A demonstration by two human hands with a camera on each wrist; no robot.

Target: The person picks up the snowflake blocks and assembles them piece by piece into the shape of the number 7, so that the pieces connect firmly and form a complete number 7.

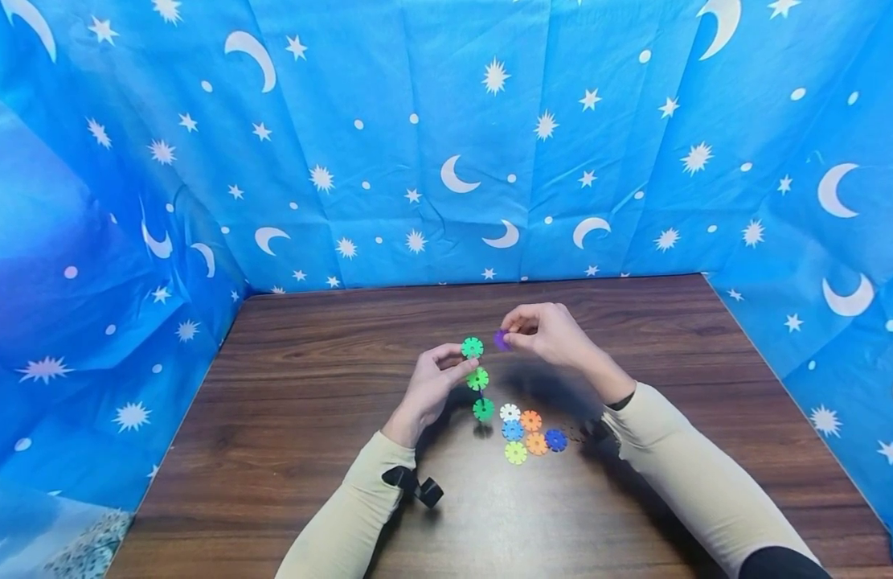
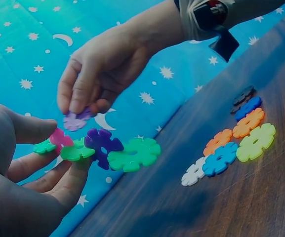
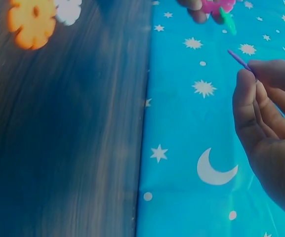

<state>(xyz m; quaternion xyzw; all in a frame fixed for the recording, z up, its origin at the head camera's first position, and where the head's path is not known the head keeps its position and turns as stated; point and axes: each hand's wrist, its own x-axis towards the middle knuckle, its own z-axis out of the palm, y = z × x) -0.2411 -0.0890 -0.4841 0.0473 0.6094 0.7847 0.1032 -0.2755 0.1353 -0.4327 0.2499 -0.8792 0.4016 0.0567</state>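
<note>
My left hand pinches a chain of interlocking flower-shaped plastic discs, held above the table. In the left wrist view the chain alternates green discs with a pink disc and a dark purple disc; the pink one sits near the thumb tip. Thumb and fingertips of my right hand pinch a single purple disc. That disc is just right of the chain's top green disc in the head view. In the right wrist view, the purple disc appears edge-on, apart from the chain.
Loose discs lie close together on the brown wooden table: white, light blue, yellow-green, two orange and dark blue. Dark discs lie beyond them. A blue star-and-moon cloth surrounds the table's back and sides.
</note>
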